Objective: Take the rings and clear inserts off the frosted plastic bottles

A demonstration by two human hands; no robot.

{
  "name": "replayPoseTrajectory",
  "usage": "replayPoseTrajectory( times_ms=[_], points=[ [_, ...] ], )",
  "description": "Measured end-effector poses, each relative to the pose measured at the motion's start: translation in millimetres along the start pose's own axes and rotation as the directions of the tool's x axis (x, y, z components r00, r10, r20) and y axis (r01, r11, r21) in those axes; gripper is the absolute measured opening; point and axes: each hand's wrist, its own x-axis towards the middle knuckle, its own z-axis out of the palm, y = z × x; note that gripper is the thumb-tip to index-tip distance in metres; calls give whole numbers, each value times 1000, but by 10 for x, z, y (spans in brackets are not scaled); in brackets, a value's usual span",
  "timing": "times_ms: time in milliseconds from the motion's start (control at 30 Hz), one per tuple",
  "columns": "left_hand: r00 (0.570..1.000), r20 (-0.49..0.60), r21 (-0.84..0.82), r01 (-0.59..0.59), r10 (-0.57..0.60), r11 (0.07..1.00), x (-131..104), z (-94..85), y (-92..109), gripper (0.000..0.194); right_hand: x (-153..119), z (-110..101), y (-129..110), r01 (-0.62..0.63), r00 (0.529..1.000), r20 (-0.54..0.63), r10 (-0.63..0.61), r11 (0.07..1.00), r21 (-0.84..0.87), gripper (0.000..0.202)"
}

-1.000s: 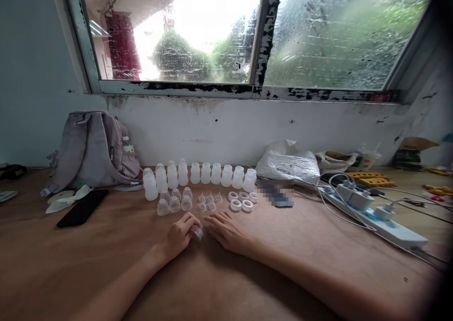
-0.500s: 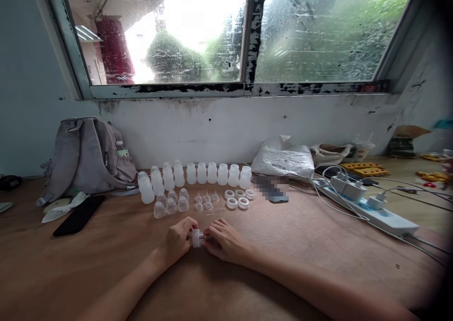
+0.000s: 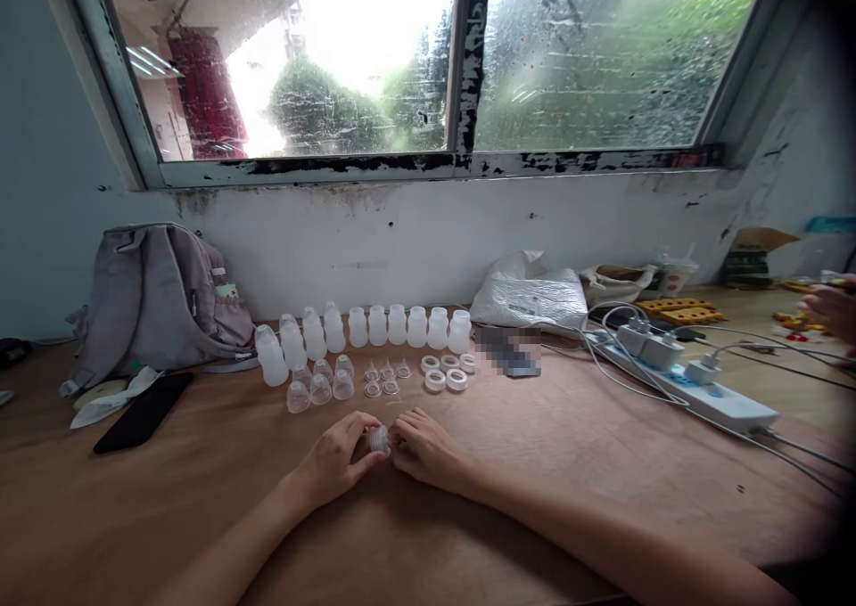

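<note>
My left hand [image 3: 342,454] is closed round a translucent ribbed bottle collar [image 3: 379,439], its thumb and fingers on the sides. Fingers curled, my right hand [image 3: 428,448] meets the collar from the right; the fingertips hide what they pinch there. Beyond the hands are clear domed caps [image 3: 321,388], several clear nipples [image 3: 386,376] standing on the table, and several white collar rings [image 3: 445,372]. Behind these runs a row of frosted baby bottles [image 3: 397,325]; those at the left end carry domed caps.
A grey backpack [image 3: 153,294] and a black phone [image 3: 144,413] lie to the left. On the right are a silver pouch [image 3: 531,298], a partly blurred phone [image 3: 522,365] and a white power strip [image 3: 722,403] with cables. Another person's hand [image 3: 829,307] shows at the right edge.
The collar has turned and sits deeper in my left hand, whose thumb now reaches along its near side. The clear part between collar and right hand is now hidden. Another person's hand has appeared at right.
</note>
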Motion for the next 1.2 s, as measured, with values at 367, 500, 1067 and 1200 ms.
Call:
replayPoseTrajectory(
  times_ms=[367,500,1067,1200],
  points=[
    [992,-93,-127,74,-86,989,36,175,-36,23,58,11,32,-275,960,4,278,947,165,11],
    [994,-87,-79,65,-71,995,35,167,-41,23,65,-8,56,-239,969,19,246,918,316,9],
    [999,37,104,-33,29,994,2,1,-63,28,79,-107,494,-334,922,-63,382,867,369,20],
    [996,80,141,-55,44,988,-10,3,-15,23,113,-118,591,-313,928,-110,356,904,290,21]
  ],
)
